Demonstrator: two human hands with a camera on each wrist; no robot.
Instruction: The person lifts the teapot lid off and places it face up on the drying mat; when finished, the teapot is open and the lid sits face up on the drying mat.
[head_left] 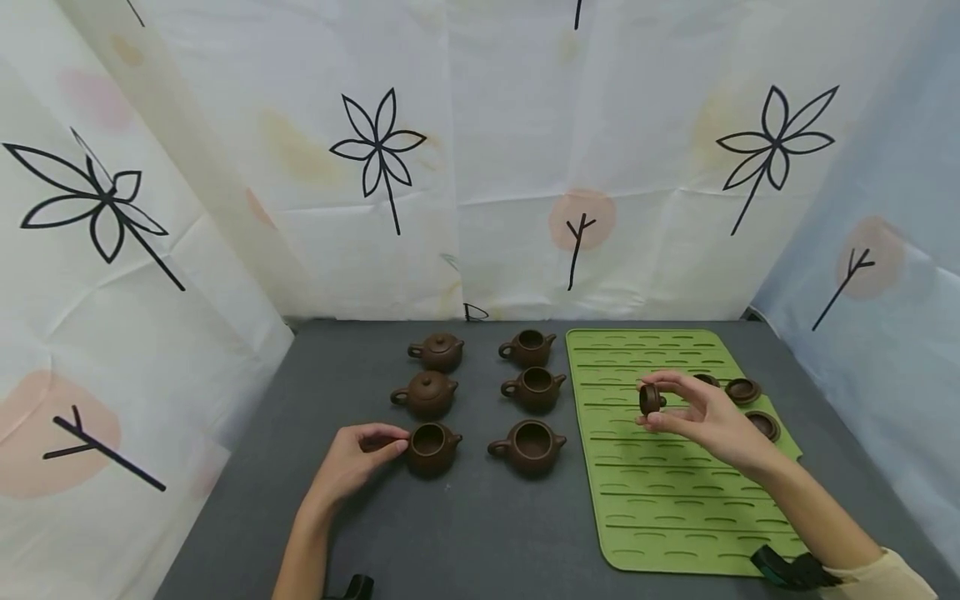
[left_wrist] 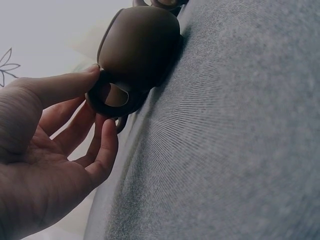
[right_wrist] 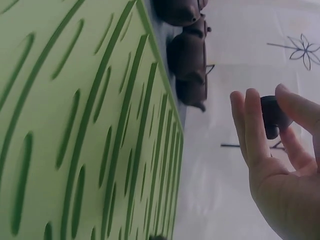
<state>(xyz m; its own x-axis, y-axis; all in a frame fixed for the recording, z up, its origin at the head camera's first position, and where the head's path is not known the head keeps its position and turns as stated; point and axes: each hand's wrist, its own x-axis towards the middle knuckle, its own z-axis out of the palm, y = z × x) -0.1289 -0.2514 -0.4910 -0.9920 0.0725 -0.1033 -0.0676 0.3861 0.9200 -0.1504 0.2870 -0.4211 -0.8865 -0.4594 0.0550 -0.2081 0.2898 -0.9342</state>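
Observation:
My left hand [head_left: 360,458] pinches the handle [left_wrist: 107,102] of a brown clay teapot [head_left: 432,454], which stands lidless at the front of the left column. Above the green mat, my right hand [head_left: 701,417] holds a small brown teapot lid [head_left: 649,400] between thumb and fingers, tilted so its knob points right. In the right wrist view the lid [right_wrist: 275,116] sits between the fingertips. Behind the gripped teapot stand two teapots with lids on, a nearer one [head_left: 429,393] and a farther one [head_left: 441,352].
Three lidless teapots form a second column: front [head_left: 531,450], middle [head_left: 537,389] and back [head_left: 529,347]. The green ribbed mat [head_left: 660,525] lies on the right of the grey table [head_left: 480,542]. More lids [head_left: 742,391] rest along its right side. Patterned cloth [head_left: 510,167] surrounds the table.

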